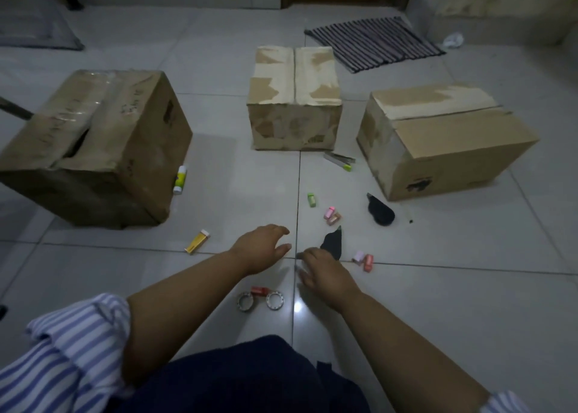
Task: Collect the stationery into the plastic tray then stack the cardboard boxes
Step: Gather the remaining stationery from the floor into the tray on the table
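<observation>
three cardboard boxes stand apart at 10, 12 and 2 o'clock; stationery lies scattered between them. no plastic tray in view. risk: a careless sweep could scatter the small erasers at 1 o'clock. left hand and right hand reach low at centre, palms down, fingers loosely apart, gripping nothing visible.

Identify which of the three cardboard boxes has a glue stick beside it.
The left box: the glue stick lies by its right side. The middle box and right box have none.
</observation>
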Demonstrator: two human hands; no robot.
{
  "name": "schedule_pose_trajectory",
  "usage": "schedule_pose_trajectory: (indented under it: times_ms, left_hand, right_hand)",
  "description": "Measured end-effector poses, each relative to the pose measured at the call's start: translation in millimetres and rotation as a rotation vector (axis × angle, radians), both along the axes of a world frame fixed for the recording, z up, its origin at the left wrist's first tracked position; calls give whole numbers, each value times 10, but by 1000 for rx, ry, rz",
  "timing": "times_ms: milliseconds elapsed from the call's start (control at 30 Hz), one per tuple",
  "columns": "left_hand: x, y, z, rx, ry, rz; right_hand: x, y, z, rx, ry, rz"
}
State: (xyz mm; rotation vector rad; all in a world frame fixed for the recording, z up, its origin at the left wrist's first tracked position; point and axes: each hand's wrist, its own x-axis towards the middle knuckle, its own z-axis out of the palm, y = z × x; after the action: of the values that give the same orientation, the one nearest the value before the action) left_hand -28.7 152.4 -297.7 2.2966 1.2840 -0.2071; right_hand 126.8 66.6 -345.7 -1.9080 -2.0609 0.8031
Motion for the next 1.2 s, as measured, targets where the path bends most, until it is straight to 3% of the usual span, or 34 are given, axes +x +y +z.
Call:
schedule_pose_trajectory:
  times_ms: [300,500,633,767,967,1033,1200]
  left_hand:
    - [-189,59,-178,-71,75,53]
    - [-74,94,-228,-226,-133,248]
    - [45,56,-212,-701,-505,698]
    - [34,17,-209,-1078,-687,918]
    - [-255,137,-218,-935,-716,1091]
    - [-392,218,-223,-872,-762,1146]
    - [-564,298,-257,-838,-803,1185]
  right_hand:
    - [-513,-71,-315,-168,-86,31]
    - [-489,-37,-289,-163,12,-53]
    - [-306,41,-92,36,238,-283]
    - [-338,158,34,127,273,-189]
    - [-616,161,-89,124,350,-304]
    - [-694,128,-166,99,241,-172]
    - [-849,89,-279,64,-139,415]
